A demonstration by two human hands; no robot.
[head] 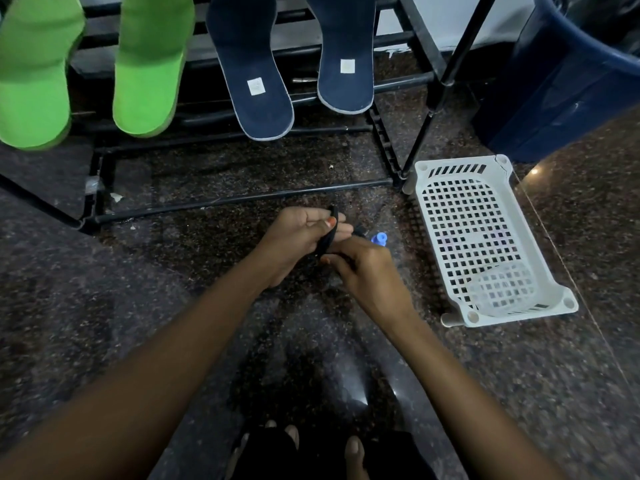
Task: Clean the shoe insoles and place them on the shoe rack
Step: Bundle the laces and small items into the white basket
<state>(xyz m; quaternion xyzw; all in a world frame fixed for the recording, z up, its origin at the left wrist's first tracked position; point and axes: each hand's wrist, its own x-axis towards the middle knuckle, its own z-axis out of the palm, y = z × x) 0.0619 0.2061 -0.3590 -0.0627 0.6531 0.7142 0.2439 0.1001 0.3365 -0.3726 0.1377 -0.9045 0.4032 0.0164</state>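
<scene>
- Each of the navy insoles [256, 74] carries a small white square label [256, 86]. Any print on the labels is too faint to read, and no brand shows anywhere.
- The left hand [301, 237] is palm up, its fingers curled round a thin black insole [329, 233], with the thumb pressed on the insole's edge.
- The black insole is seen edge-on, low over the dark speckled floor [138, 306], just in front of the shoe rack [242, 199]. Its face is hidden.
- The right hand [367, 271] has its fingers curled and meets the insole's near end. I cannot tell what it grips.
- A blue tip [378, 238] pokes out just past the right knuckles, with the rest of it hidden. What it is stays unclear.
- The green insoles [149, 64] and the navy pair lie on the rack bars, heels overhanging and toe ends cut off by the top edge.
- A white perforated basket [419, 188] sits on the floor to the right of the rack, and a blue bin [554, 98] beyond it is only partly in view.
</scene>
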